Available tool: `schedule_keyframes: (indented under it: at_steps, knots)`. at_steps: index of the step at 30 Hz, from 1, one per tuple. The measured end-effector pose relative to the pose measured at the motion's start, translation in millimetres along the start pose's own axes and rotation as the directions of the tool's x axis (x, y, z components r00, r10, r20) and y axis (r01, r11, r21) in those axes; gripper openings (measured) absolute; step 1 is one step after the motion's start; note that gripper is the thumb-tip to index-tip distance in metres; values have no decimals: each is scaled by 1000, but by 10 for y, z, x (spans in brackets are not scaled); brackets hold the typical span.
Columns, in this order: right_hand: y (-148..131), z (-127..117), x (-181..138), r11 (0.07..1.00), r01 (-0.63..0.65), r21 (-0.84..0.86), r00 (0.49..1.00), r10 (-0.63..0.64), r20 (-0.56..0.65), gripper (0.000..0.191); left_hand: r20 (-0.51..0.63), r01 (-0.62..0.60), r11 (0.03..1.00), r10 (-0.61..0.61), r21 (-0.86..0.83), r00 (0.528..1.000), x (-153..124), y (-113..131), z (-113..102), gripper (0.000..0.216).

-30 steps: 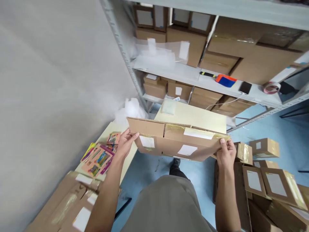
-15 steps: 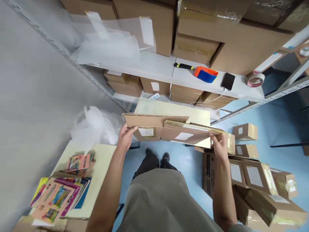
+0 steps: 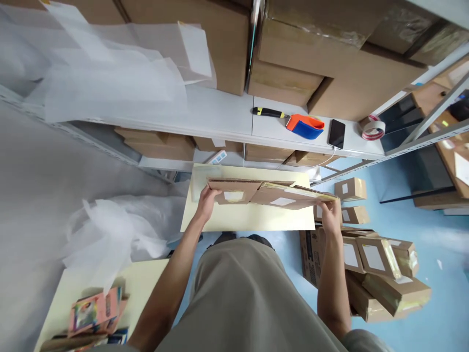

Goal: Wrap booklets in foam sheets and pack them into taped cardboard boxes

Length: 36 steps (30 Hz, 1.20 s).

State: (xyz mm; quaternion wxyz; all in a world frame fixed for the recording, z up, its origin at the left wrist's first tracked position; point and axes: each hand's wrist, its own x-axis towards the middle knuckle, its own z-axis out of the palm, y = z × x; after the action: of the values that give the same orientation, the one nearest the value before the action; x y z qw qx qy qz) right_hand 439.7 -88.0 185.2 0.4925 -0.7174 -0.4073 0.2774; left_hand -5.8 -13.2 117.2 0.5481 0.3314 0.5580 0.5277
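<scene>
A flattened cardboard box (image 3: 252, 191) with white labels and shiny tape is held up on edge between my two hands. My left hand (image 3: 207, 203) grips its left end, thumb on the near face. At the right end, the fingers of my right hand (image 3: 330, 215) are closed on the taped corner. Beneath the cardboard lies a pale yellow tabletop (image 3: 234, 221), and its surface shows on the near and far sides. Whether the cardboard's lower edge touches that tabletop, I cannot tell.
A grey shelf (image 3: 220, 110) ahead bears a cutter (image 3: 269, 112), an orange-and-blue strap (image 3: 306, 126), a phone (image 3: 337, 133) and a tape roll (image 3: 373, 128). White foam sheets (image 3: 117, 83) hang over its left part. Taped cartons (image 3: 397, 288) pile up on the right; booklets (image 3: 90, 313) lie at lower left.
My view has shifted toward the shelf and table. Both hands still hold the cardboard, which is now farther over the tabletop, with more yellow surface showing on the near side.
</scene>
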Motion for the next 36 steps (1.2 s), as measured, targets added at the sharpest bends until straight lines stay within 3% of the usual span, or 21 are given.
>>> schedule_keyframes:
  at_steps: [5,9,13,18,21,25,28,29,32,36]
  knots:
    - [253,84,4,995,-28,99,1000,29,-8,51,43,47,993,-51,109,998,246,-76,54,29]
    - [338,-4,126,988,-18,155,1000,18,1,49,48,42,998,-44,41,998,316,-33,190,26]
    - [381,-186,465,982,6,188,999,-16,52,47,60,39,999,-38,-28,997,319,-36,416,27]
    - [501,-356,934,988,-1,151,978,-30,204,61,20,-22,1000,22,-8,1000,242,-192,725,37]
    - [514,-462,1095,991,-11,134,942,-34,335,69,-64,-91,996,91,-2,994,160,-255,841,52]
    - [375,-643,1274,985,49,164,855,-126,503,72,-218,-254,962,271,104,938,34,-103,915,62]
    - [136,-726,1523,974,101,204,819,-198,539,74,-239,-409,841,505,355,829,-74,232,1043,72]
    - [35,-730,1645,971,137,197,823,-222,523,73,-187,-442,764,575,470,796,-113,363,1126,74]
    - [-252,-646,2131,930,353,99,833,-361,419,72,87,-511,545,623,665,777,-217,698,1513,65]
    - [-378,-307,2939,786,604,-130,773,-539,334,77,297,-581,426,565,694,770,-282,848,2158,38]
